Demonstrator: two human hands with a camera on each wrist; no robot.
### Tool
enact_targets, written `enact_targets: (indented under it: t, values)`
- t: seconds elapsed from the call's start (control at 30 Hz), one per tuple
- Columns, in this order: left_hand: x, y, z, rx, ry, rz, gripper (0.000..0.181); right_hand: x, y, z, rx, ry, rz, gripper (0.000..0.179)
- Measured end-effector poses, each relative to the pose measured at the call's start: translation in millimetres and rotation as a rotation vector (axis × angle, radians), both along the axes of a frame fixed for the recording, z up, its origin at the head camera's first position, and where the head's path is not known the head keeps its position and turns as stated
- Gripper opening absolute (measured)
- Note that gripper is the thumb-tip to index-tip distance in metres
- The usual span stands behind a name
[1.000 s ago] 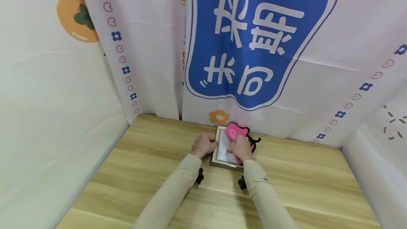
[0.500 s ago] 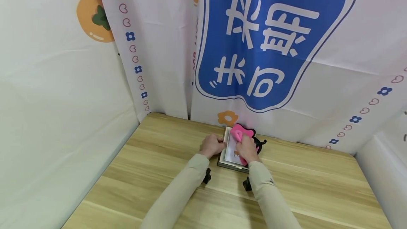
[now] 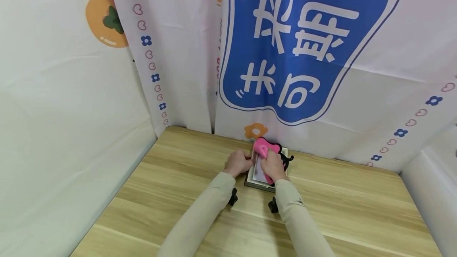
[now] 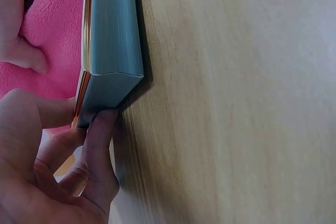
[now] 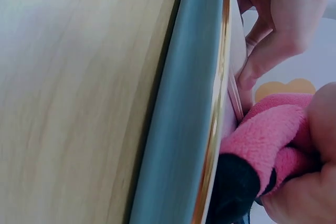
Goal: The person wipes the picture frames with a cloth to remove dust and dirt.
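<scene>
A picture frame [image 3: 258,186] lies flat at the table's back edge, its blue-grey side [image 4: 114,30] and gold rim showing in the wrist views. At the frame's left edge my left hand [image 3: 238,163] grips a corner, thumb and fingers on either side of it in the left wrist view. My right hand [image 3: 273,165] holds a bunched pink plush cloth [image 3: 267,144] against the frame's face, fingers curled into it. Black trim and a black loop [image 3: 290,158] edge the cloth. Cloth and hand cover much of the picture; its print is mostly hidden.
The wooden table [image 3: 192,158] runs to a white curtain [image 3: 185,70] with a blue printed panel [image 3: 264,43] close behind the frame. A pale wall [image 3: 71,130] bounds the left side. Black wrist mounts [image 3: 273,205] sit under the forearms.
My right hand has slid the cloth a little left over the frame, baring its right edge. The left hand keeps its grip. Earlier, the head view swung slightly left.
</scene>
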State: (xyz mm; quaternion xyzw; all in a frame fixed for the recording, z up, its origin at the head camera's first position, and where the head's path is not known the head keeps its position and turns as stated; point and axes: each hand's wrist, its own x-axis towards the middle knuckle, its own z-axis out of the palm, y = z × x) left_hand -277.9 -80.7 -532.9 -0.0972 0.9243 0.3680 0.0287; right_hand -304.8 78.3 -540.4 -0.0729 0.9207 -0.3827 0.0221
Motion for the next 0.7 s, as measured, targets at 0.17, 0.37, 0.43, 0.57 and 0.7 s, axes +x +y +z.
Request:
enact_targets:
  t: [0.17, 0.37, 0.43, 0.57, 0.7]
  values:
    - [-2.4, 0.0, -1.9, 0.019, 0.006, -0.005, 0.011, -13.7, -5, -22.0, -0.004, 0.021, 0.003, 0.013]
    - [-8.0, 2.0, -7.1, -0.002, -0.008, 0.002, 0.009, -15.2, -7, -28.0, 0.008, 0.025, 0.003, 0.015]
    - [-7.4, 3.3, -6.7, 0.002, -0.001, 0.001, 0.016, -4.7, -10, -14.6, 0.006, 0.013, 0.0, 0.013]
    - [-4.9, 3.5, -4.6, 0.007, 0.003, -0.02, 0.035, 16.7, -14, 13.3, -0.003, -0.005, 0.0, 0.009]
    - [-4.7, -1.7, -5.5, 0.006, 0.004, -0.018, 0.03, 1.7, -12, -8.8, -0.039, 0.049, 0.041, 0.01]
